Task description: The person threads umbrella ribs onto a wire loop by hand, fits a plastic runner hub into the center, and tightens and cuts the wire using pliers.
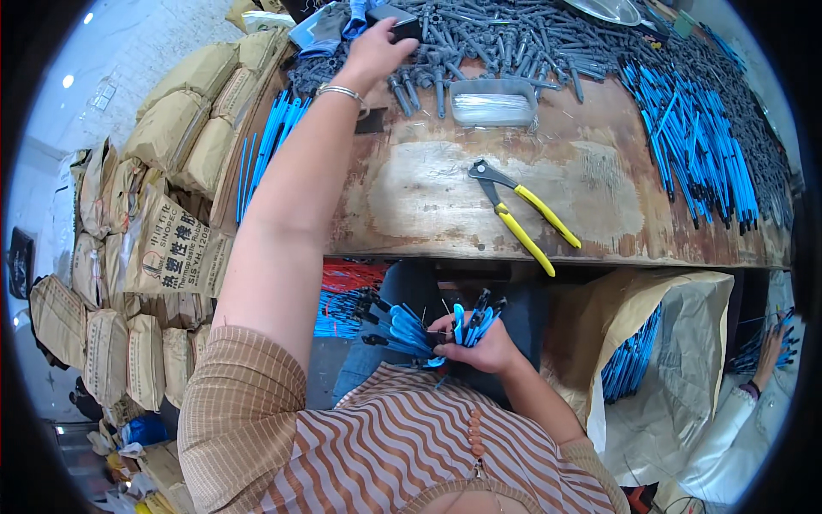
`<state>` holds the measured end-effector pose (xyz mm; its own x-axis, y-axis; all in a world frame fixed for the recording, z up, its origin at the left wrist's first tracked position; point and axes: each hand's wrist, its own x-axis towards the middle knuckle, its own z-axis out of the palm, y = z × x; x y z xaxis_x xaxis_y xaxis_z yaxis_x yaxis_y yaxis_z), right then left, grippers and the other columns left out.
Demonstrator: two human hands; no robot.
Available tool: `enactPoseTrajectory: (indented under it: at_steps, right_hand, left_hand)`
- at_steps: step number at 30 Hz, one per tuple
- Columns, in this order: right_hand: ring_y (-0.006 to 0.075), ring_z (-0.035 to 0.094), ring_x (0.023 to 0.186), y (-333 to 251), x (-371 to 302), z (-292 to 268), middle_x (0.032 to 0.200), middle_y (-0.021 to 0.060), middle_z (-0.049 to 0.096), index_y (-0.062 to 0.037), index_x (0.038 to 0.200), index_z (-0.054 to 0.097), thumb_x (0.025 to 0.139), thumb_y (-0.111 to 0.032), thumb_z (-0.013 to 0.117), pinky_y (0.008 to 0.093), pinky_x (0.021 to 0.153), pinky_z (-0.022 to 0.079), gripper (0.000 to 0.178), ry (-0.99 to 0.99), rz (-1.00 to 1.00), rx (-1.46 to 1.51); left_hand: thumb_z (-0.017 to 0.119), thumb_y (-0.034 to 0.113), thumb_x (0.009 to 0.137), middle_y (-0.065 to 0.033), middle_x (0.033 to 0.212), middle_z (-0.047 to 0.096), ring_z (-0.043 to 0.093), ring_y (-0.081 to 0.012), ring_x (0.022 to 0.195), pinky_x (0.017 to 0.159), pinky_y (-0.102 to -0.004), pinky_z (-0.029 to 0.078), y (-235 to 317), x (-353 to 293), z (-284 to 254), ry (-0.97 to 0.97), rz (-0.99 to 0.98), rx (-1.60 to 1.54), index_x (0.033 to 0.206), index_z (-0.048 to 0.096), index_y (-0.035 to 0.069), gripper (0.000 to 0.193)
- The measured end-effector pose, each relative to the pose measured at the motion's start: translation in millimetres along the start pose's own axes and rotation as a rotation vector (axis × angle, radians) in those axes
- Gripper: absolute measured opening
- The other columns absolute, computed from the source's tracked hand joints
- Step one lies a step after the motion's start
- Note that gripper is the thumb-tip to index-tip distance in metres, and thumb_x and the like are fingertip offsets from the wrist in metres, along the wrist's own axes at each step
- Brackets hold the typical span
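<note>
My left arm stretches across the workbench, and my left hand (377, 53) is at its far side. Thumb and fingers grip the near end of a black flat box (399, 23); some fingertips are hidden. Low over my lap, my right hand (485, 349) is closed around a bundle of blue plastic rods (409, 327) with black ends. The rods fan out on both sides of the fist. End cutting pliers (505, 199) with yellow handles lie on the bench, jaws pointing away from me.
Grey plastic plugs (514, 34) heap along the back, behind a clear tub (492, 104) of thin pins. Blue rods (693, 146) pile at the right. A paper sack (676, 368) holding more rods stands right of my lap. Stuffed sacks (171, 128) stack left; another person's hand (773, 347) shows far right.
</note>
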<state>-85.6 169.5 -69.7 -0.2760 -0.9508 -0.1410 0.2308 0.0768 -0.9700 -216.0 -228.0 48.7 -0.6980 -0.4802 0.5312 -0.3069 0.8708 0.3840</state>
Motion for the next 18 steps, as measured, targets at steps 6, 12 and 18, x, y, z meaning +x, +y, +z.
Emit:
enactPoseTrajectory:
  at_steps: [6, 12, 18]
  right_hand:
    - [0.0050, 0.053, 0.066, 4.5, 5.1, -1.9, 0.072, -0.0039, 0.056, -0.0036, 0.096, 0.065, 0.068, -0.003, 0.075, 0.0210, 0.064, 0.045, 0.030, -0.048, -0.011, -0.033]
    - [0.0059, 0.054, 0.068, 12.4, 15.1, -9.9, 0.074, -0.0028, 0.058, -0.0032, 0.098, 0.064, 0.068, -0.002, 0.074, 0.0218, 0.066, 0.046, 0.031, -0.029, 0.045, 0.079]
    - [0.0077, 0.056, 0.071, 16.9, 13.1, -15.2, 0.082, 0.0008, 0.060, -0.0018, 0.096, 0.063, 0.069, -0.001, 0.072, 0.0236, 0.068, 0.047, 0.029, 0.007, -0.005, 0.105]
  left_hand:
    - [0.063, 0.034, 0.073, -0.0197, 0.102, 0.063, 0.060, -0.0341, 0.096, 0.085, -0.0388, 0.048, 5.6, 5.4, -42.0, -0.563, -0.323, 0.180, 0.098, 0.064, 0.003, 0.040]
    - [0.061, 0.036, 0.074, -0.0217, 0.102, 0.062, 0.060, -0.0350, 0.096, 0.084, -0.0413, 0.047, 28.2, -23.0, -5.9, -0.597, -0.171, 0.574, 0.107, 0.057, 0.002, 0.048]
    - [0.056, 0.027, 0.076, -0.0241, 0.110, 0.058, 0.057, -0.0387, 0.102, 0.088, -0.0422, 0.046, 38.2, -20.2, 16.4, -0.552, -0.253, 0.503, 0.114, 0.051, 0.004, 0.045]
